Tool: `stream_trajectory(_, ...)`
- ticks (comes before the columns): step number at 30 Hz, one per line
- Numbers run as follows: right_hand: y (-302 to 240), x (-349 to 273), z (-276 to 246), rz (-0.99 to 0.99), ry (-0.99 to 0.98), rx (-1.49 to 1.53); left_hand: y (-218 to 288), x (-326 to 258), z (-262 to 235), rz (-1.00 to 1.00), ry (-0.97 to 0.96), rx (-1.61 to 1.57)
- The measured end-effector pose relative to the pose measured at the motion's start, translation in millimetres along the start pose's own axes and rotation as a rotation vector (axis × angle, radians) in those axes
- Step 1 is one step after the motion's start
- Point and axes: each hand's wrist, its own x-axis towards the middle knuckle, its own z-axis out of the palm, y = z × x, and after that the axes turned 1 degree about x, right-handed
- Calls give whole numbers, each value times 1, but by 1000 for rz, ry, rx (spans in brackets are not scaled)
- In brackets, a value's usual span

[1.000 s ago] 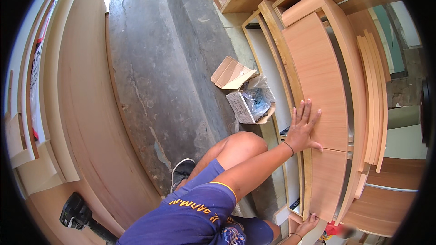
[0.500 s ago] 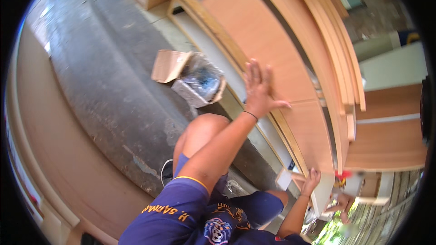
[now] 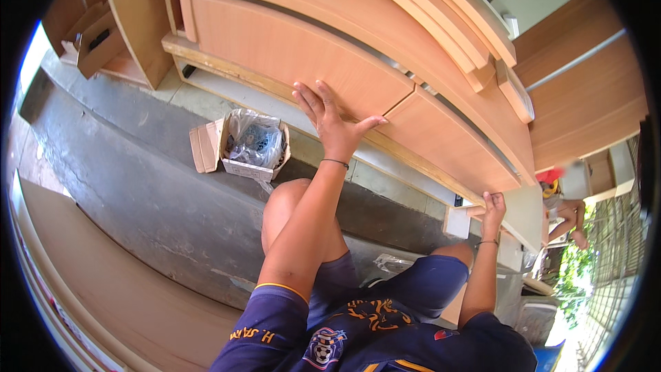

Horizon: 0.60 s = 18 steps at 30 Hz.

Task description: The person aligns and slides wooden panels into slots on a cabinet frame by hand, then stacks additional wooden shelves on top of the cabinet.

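Note:
A long wood-veneer cabinet (image 3: 275, 48) stretches across the view, with two flat door panels side by side and a narrow gap between them. My left hand (image 3: 336, 127) rests on the lower front edge of the left door panel (image 3: 310, 55), fingers spread and the thumb pointing toward the gap. At the cabinet's right end, my right hand (image 3: 493, 212) is curled round the front corner beside the right door panel (image 3: 454, 138). Part of its grip is hidden.
An open cardboard box (image 3: 286, 155) holding a clear plastic bag of small parts stands on the dark concrete step (image 3: 144, 158). Wooden boards (image 3: 441, 14) lie stacked beyond the cabinet. Another person (image 3: 570, 217) is at the far right. A brown board (image 3: 103, 255) lies lower left.
My view has turned, so the cabinet and box appear shifted left and more level. My left hand stays spread on the panel edge, and my right hand stays at the corner.

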Motion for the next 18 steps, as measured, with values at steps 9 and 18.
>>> stream_trajectory(9, 7, 2, -2, -9, 16, 7, -1, 0, 0, 17, -9, 13)
stream_trajectory(18, 6, 3, -4, 21, 27, -22, -1, -2, 3, 15, -20, 7)
